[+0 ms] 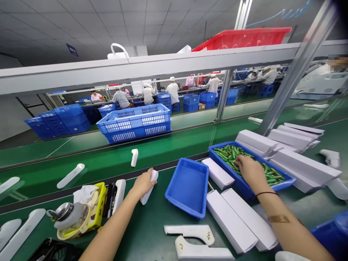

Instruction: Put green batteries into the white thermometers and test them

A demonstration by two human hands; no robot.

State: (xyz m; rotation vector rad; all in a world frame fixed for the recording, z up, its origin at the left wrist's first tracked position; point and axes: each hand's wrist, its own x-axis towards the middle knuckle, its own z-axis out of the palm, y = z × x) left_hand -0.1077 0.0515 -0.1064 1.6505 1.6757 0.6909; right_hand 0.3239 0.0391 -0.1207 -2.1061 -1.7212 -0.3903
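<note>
My left hand (pixel 143 184) is closed around a long white plastic housing (pixel 148 192) with rounded ends, held low at the conveyor's near edge. My right hand (pixel 250 170) reaches into a blue tray (pixel 282 185) of small green cylinders that look like batteries (pixel 228 154). Its fingers are bent together at the pile; what lies between them is hidden. Between the hands sits another blue tray (pixel 187 186) with a bare bottom. White boxes (pixel 231 221) lie beside it, and two white handle-shaped housings (pixel 190 232) lie in front.
Left of my arm stand a yellow basket (pixel 101 204) with a metal-topped bottle (pixel 67 214) and a black bin (pixel 51 250). White housings (pixel 71 175) lie along the green belt (pixel 108 159). Blue crates (pixel 136 123) stand beyond; open white boxes (pixel 301 166) lie right. Coworkers (pixel 172 90) are distant.
</note>
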